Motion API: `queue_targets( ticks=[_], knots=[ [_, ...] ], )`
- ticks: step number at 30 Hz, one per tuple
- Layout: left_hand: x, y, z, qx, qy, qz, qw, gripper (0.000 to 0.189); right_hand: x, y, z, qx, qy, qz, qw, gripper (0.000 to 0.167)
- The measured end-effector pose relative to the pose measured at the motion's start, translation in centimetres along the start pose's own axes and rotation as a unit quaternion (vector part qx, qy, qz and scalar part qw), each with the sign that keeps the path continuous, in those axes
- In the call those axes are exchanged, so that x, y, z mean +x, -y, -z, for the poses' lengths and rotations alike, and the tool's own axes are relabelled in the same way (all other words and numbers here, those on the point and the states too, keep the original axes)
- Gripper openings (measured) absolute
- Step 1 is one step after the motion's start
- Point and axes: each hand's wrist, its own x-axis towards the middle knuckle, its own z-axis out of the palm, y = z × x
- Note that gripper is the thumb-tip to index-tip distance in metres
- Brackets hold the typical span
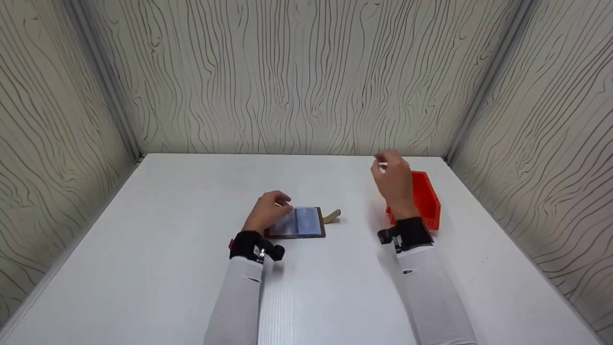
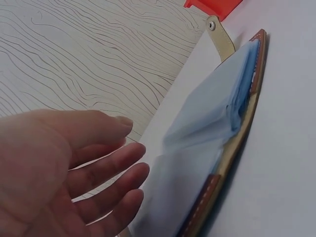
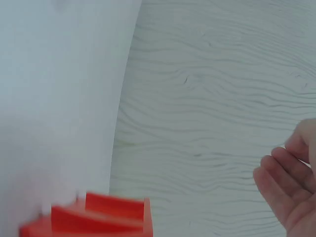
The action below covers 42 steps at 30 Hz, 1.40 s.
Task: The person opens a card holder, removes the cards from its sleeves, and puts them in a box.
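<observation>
A card holder [image 1: 309, 221] lies unfolded on the white table, with brown leather edges and clear bluish plastic sleeves [image 2: 212, 94]. Its tan strap [image 1: 331, 216] with a metal snap sticks out to the right. My left hand [image 1: 270, 210] hovers over the left half of the holder, fingers loosely bent and nothing in them; in the left wrist view the fingertips [image 2: 136, 170] are beside the sleeves. Raised near the red plastic bin [image 1: 426, 199], my right hand [image 1: 393, 179] has loosely curved fingers and no object in it. It hides the bin's left part in the head view.
The white table [image 1: 158, 268] meets patterned panels [image 1: 297, 81] at the back and both sides. Grey metal posts [image 1: 103, 86] stand at the corners. Each wrist wears a black strap with a small camera.
</observation>
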Motion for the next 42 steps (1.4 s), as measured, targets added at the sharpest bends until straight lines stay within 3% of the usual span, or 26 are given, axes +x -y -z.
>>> queue_targets(
  ticks=[2,5,8,12,15,17,22,29,36,42],
  knots=[
    [-0.1,0.0,0.2,-0.004,-0.005,0.0,1.0,0.032,-0.6,1.1,-1.4,0.026,0.059,0.023,0.9976,0.018],
    [-0.1,0.0,0.4,-0.006,-0.008,0.0,1.0,0.031,-1.7,2.6,-3.8,0.037,0.168,0.059,0.9834,0.018],
    [-0.1,-0.1,0.5,-0.004,-0.007,-0.001,1.0,0.031,-2.8,4.1,-5.8,0.027,0.281,0.077,0.9561,0.027],
    [-0.1,-0.1,0.6,-0.007,-0.006,0.001,1.0,0.031,-4.0,5.8,-7.7,-0.002,0.409,0.086,0.9085,0.044],
    [-0.2,-0.2,0.6,-0.012,0.0,0.011,0.9999,0.029,-4.6,6.5,-8.3,-0.02,0.466,0.088,0.8802,0.055],
    [-0.4,-0.3,0.5,-0.014,0.003,0.015,0.9998,0.027,-4.8,6.7,-8.5,-0.028,0.483,0.086,0.871,0.06],
    [-0.7,-0.5,0.4,-0.017,0.005,0.016,0.9997,0.025,-5.1,6.2,-8.8,-0.039,0.494,0.072,0.8656,0.068],
    [-0.6,-0.8,0.6,-0.011,0.009,0.03,0.9995,0.029,-4.9,6.2,-8.9,-0.051,0.496,0.05,0.8656,0.061],
    [-0.6,-0.4,0.4,-0.011,0.014,0.034,0.9993,0.03,-5.3,6.5,-9.0,-0.08,0.511,0.057,0.8539,0.064],
    [-0.5,-0.2,0.3,-0.014,0.015,0.045,0.9988,0.031,-5.5,7.2,-8.9,-0.1,0.506,0.073,0.8536,0.058]
  ],
)
